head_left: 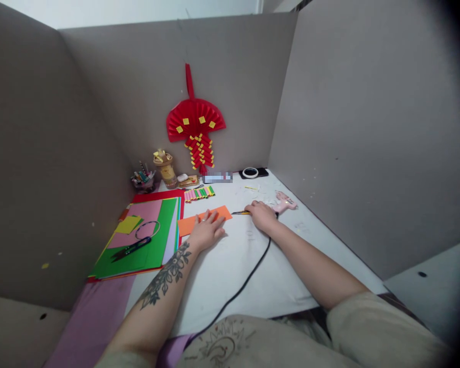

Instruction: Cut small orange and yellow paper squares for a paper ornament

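Note:
An orange paper strip lies on the white table. My left hand rests on it with its fingers spread. To the right, my right hand is closed around a thin yellow and black tool, whose dark tip points left at the strip's right end. Just beyond that hand lies a pink glue gun, its black cable curving toward the table's front edge. Behind the strip, small rolled paper tubes in pink, green and yellow form a row.
Coloured paper sheets with black snips and a ring are stacked at left. A pen holder, a cup and a phone stand or lie at the back. A red paper fan decoration hangs on the grey partition.

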A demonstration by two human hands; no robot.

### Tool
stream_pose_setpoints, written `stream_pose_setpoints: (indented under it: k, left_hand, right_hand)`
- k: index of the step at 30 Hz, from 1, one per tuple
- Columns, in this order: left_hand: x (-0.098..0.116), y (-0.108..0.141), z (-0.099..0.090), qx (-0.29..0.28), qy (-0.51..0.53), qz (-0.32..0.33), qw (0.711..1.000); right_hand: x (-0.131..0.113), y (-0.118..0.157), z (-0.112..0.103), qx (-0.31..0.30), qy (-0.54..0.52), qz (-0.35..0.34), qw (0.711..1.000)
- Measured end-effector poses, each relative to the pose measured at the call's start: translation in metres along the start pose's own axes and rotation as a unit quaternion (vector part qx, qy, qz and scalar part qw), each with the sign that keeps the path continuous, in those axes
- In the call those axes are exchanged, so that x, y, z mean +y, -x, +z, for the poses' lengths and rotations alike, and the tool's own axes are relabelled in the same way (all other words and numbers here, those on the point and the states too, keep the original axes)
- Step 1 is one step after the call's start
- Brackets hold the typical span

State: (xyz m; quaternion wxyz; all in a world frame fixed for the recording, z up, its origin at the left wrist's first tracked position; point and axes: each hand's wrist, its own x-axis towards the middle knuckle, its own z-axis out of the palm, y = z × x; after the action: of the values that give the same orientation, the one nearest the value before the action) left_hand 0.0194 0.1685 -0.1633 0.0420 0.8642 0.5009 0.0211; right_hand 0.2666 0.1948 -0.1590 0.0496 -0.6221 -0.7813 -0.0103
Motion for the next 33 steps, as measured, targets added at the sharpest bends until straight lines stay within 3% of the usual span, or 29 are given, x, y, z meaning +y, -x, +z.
stream_pose_setpoints:
  k: [13, 20, 33]
  left_hand:
    - [0.001, -0.002, 0.004, -0.030, 0.023, -0.020, 0.999]
    - [0.001, -0.002, 0.004, -0.037, 0.018, -0.024, 0.999]
    - [0.001, -0.001, 0.002, -0.036, 0.023, -0.025, 0.999]
  right_hand:
    - [-0.003, -0.001, 0.000, 0.003, -0.010, 0.002, 1.000]
    - [-0.004, 0.000, 0.001, -0.004, -0.048, -0.046, 0.998]
    - [-0.010, -0.002, 0.001, 0.000, -0.041, -0.058, 0.997]
